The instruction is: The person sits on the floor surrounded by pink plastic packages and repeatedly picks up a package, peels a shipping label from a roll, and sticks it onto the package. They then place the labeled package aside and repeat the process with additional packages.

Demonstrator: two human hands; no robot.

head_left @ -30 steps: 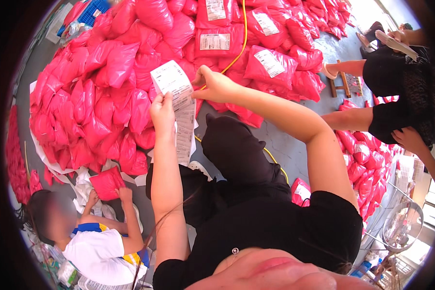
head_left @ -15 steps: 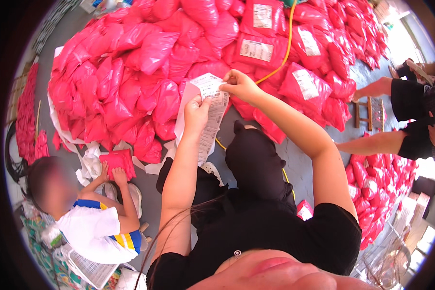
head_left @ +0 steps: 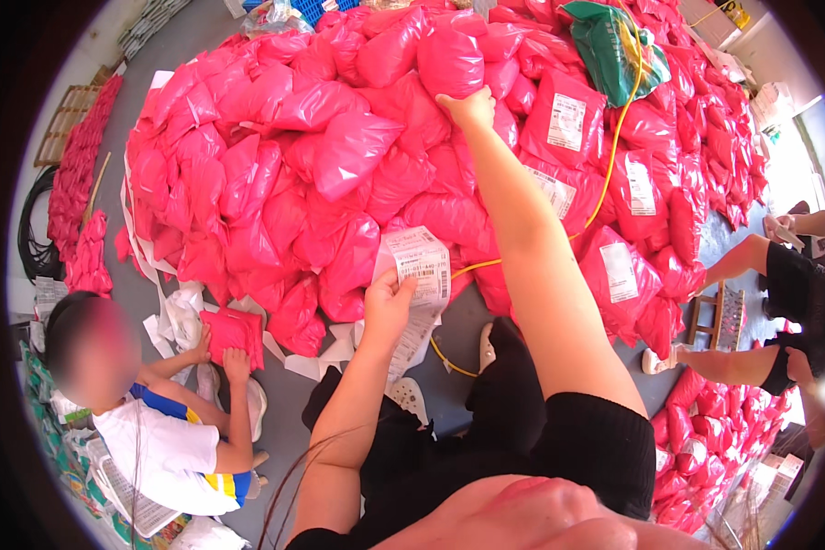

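Note:
My left hand [head_left: 390, 310] pinches a long strip of white shipping labels [head_left: 423, 268] printed with barcodes; its lower end hangs down over my legs. Stretched far out, my right hand [head_left: 470, 110] grips the near edge of a plump pink plastic parcel bag [head_left: 450, 62] near the top of a big heap. Some of its fingers are hidden against the bag. Around it lie many similar glossy pink parcel bags [head_left: 353, 151], several on the right with white labels stuck on.
A yellow hose [head_left: 617, 137] crosses the heap beside a green bag [head_left: 610, 50]. On my left a crouching person [head_left: 170, 440] handles a flat pink parcel [head_left: 232, 336]. Another person's legs [head_left: 738, 266] are at the right, near a small wooden stool [head_left: 717, 316] and a second pink pile [head_left: 715, 431].
My right hand has left the label strip and reached forward onto a pink parcel bag. My left hand still holds the labels. The view has tilted forward.

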